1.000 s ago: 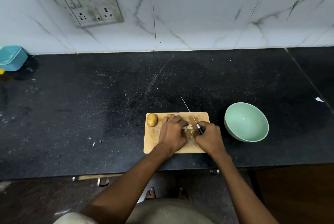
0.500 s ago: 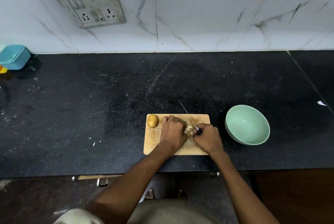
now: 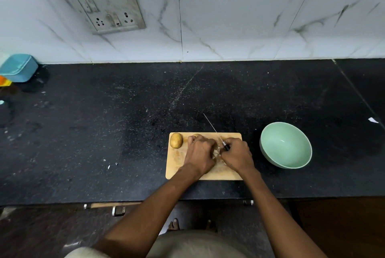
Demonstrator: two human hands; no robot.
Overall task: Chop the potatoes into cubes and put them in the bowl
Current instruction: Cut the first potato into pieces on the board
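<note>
A wooden cutting board [image 3: 179,166] lies on the black counter. One whole potato [image 3: 176,140] sits at the board's far left corner; a second potato piece [image 3: 196,135] peeks out behind my left hand. My left hand [image 3: 201,154] curls over pale cut potato pieces [image 3: 216,152], mostly hidden between my hands. My right hand [image 3: 236,156] grips a knife [image 3: 214,130] by its black handle, the thin blade pointing up and away over the board's far edge. The mint green bowl [image 3: 285,145] stands to the right of the board and looks empty.
The black counter [image 3: 104,128] runs wide to the left and behind the board. A blue container [image 3: 19,67] sits at the far left by the tiled wall. A small white scrap [image 3: 373,120] lies at the right. The counter's front edge is just below the board.
The view has shifted slightly. My hands have drawn closer together over the cut pieces, and the knife has moved a little along the board.
</note>
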